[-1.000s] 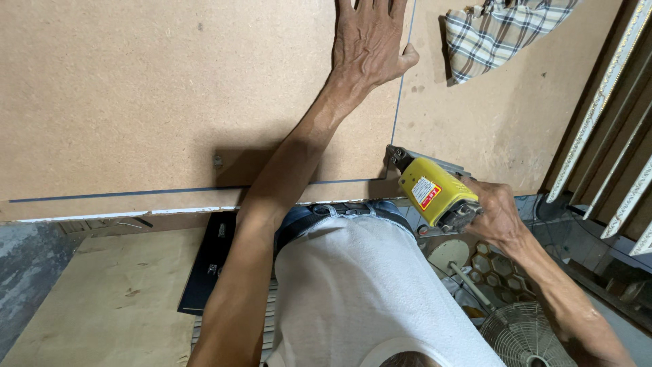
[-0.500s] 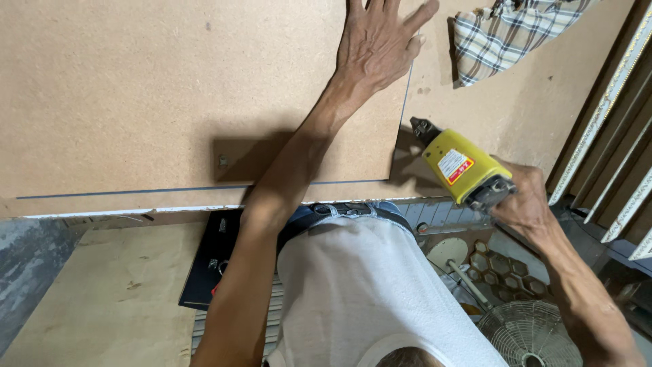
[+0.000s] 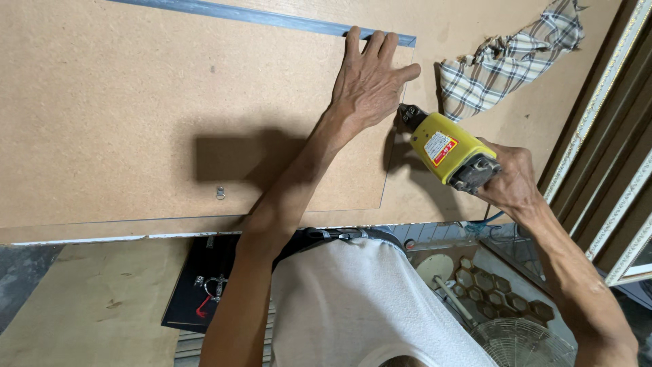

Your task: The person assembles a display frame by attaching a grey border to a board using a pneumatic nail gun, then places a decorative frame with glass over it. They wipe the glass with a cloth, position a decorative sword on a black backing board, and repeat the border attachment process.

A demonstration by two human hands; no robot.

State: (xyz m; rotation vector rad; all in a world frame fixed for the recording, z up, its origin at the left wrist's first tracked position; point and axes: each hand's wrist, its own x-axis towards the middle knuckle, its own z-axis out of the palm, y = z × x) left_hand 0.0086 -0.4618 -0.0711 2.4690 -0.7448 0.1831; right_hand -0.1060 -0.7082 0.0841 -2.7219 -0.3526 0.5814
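— Nearest first: what sits under the bench edge?

— Down low, a white shirt [image 3: 360, 306], a black case [image 3: 197, 292] with small metal hardware on it, and to the right a wire fan guard [image 3: 523, 343] beside a honeycomb-patterned panel [image 3: 502, 295].

— And the right hand?

— Right hand [image 3: 509, 180] is wrapped fully closed around the rear of a yellow pneumatic stapler [image 3: 448, 153]; fingers curl under the grey back end. A blue hose [image 3: 492, 219] trails below the wrist. The tool's dark nose points at the right edge of the backing board, likely so the fastener goes in sideways at that edge.

— Any label on it?

— A rectangular sticker on top of the yellow body, white with red and dark print.

— Left hand?

— Left hand [image 3: 370, 78] lies flat, fingers spread, on the brown backing board [image 3: 170, 115] near its far right corner; it grasps nothing, only presses. Seemingly it pins the sheet while the tool works just beside it.

— Farther out?

— A metal strip [image 3: 258, 15] along the board's far edge, a plaid cloth [image 3: 509, 61] on the workbench [image 3: 468, 27], and pale moulded frame lengths [image 3: 611, 136] leaning at right.
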